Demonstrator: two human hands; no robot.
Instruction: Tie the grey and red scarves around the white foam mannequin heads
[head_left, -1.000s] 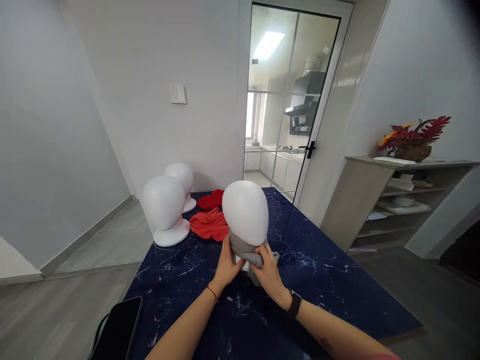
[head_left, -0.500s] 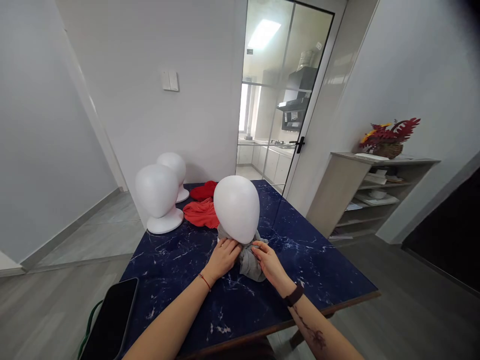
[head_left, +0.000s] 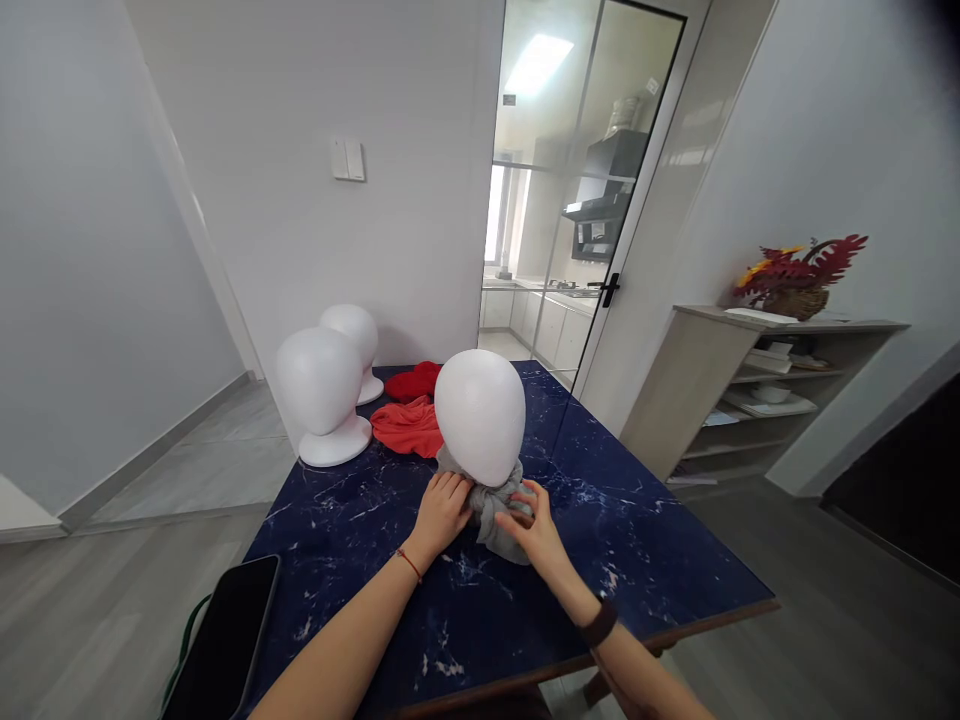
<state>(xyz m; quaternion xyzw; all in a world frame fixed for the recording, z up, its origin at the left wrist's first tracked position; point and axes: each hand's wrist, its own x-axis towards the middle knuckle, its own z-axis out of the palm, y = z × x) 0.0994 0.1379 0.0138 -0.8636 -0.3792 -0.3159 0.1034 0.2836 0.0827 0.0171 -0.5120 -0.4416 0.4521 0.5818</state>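
A white foam mannequin head (head_left: 480, 415) stands upright on the table. A grey scarf (head_left: 495, 530) is wrapped around its neck, bunched into a knot-like fold at the front, with an end hanging down onto the tabletop. My left hand (head_left: 441, 512) is closed on the scarf at the left of the neck, its fingertips partly hidden in the cloth. At the right of the fold, my right hand (head_left: 538, 530) has its thumb and fingers apart, lightly touching the fabric. The head covers the back of the scarf.
Two more white mannequin heads (head_left: 319, 380) stand at the table's back left. Beside them lie an orange-red cloth (head_left: 409, 428) and a darker red cloth (head_left: 414, 382). A black phone (head_left: 225, 640) lies at the near left corner of the dark blue marbled table (head_left: 637, 560).
My right hand has loosened from a pinch on the scarf, and its fingers have spread. My left hand has drawn slightly left. The view has shifted a little.
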